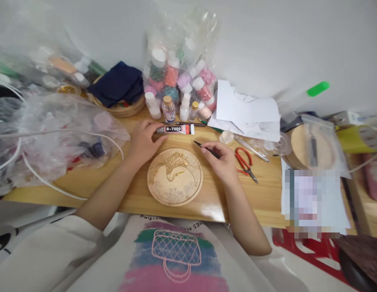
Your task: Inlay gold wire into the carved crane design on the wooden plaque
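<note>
A round wooden disc (182, 190) lies flat in front of me, bearing a line drawing of a crane above waves. Gold-coloured pieces cover part of the bird. Just beyond the disc's upper left, my left hand (146, 140) has thumb and index finger around the capped end of a B-7000 glue tube (176, 129), which rests on the table. My right hand (220, 162) pinches slim black tweezers (211, 152), their point aimed up and left, right of the disc. Orange-handled pliers (245, 164) lie beside that hand.
Behind stand small bottles (168, 109) and a clear bag of colourful bead jars (182, 77). Plastic bags (63, 129) and a white cable (51, 186) crowd the left. A white spool (226, 137), a metal knife (252, 149) and papers (246, 109) lie to the right.
</note>
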{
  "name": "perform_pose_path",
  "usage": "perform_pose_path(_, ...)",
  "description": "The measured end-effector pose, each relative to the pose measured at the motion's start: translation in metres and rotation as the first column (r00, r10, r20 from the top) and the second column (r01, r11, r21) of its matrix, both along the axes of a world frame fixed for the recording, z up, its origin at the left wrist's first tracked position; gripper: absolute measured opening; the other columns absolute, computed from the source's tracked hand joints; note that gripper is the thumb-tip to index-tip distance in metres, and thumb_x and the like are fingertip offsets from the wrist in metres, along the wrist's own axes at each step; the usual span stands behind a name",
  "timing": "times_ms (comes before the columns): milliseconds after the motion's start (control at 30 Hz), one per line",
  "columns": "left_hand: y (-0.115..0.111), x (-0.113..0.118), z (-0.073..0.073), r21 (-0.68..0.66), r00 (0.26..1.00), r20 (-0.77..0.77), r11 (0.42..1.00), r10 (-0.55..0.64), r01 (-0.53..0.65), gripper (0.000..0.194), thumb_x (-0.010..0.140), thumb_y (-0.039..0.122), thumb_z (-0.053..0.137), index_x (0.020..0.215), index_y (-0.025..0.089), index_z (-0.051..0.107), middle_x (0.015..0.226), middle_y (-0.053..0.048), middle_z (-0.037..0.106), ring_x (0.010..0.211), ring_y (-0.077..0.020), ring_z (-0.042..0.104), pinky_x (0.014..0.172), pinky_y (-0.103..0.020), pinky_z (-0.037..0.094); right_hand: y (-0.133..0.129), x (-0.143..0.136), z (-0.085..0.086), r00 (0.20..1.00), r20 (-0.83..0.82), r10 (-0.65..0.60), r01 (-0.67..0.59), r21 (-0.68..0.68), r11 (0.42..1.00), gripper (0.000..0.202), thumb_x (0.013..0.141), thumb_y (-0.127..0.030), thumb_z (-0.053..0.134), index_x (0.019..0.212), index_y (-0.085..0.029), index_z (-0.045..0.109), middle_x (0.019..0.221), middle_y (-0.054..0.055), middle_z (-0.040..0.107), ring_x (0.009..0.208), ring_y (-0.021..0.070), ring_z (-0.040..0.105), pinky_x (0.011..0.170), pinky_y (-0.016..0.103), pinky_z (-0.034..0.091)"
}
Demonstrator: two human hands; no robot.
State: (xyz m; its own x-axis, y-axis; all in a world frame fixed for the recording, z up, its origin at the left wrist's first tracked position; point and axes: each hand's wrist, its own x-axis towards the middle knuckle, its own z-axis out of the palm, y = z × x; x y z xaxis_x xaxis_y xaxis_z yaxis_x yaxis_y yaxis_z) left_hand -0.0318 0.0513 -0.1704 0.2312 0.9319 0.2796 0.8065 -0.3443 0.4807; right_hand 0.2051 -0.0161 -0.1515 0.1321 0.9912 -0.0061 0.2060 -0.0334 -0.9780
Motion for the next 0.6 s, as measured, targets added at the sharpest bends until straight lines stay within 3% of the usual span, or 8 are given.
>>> perform_pose_path(133, -0.001, 0.000, 0.001, 0.002, 1.000, 0.012, 1.000, -0.005, 0.005, 0.029, 0.084, 0.029, 0.065, 0.110, 0.016, 0.068, 0.105, -0.011, 0.063, 0.101, -0.0281, 0.057, 0.091, -0.045, 0.048, -0.001, 0.004, -0.003, 0.997, 0.071, 0.026, -0.027, 0.012, 1.000, 0.014, 0.076, -0.031, 0.065, 0.084, -0.020, 0.069, 0.077, 0.002, 0.068, 0.066, 0.0136, 0.057, 0.066, 0.029, 0.046)
perform_pose_path(333, -0.003, -0.001, 0.002, -0.006, 0.999, 0.036, 1.000, -0.006, 0.006, 0.021, 0.085, 0.029, 0.062, 0.105, 0.025, 0.067, 0.105, -0.007, 0.062, 0.103, -0.0266, 0.057, 0.092, -0.044, 0.048, -0.003, 0.011, -0.002, 0.972, 0.229, 0.052, -0.058, 0.023, 0.998, 0.017, 0.079, -0.026, 0.060, 0.092, -0.020, 0.069, 0.083, 0.003, 0.070, 0.067, 0.0136, 0.059, 0.065, 0.029, 0.047)
perform_pose_path(600, -0.002, -0.001, 0.001, 0.027, 0.999, 0.028, 1.000, -0.015, 0.015, 0.018, 0.086, 0.033, 0.062, 0.101, 0.026, 0.067, 0.102, -0.007, 0.062, 0.100, -0.0261, 0.058, 0.090, -0.043, 0.049, -0.006, 0.011, 0.001, 0.907, 0.390, 0.157, -0.148, -0.054, 0.988, 0.023, 0.078, -0.024, 0.059, 0.099, -0.021, 0.068, 0.087, 0.005, 0.073, 0.068, 0.0161, 0.063, 0.063, 0.029, 0.048)
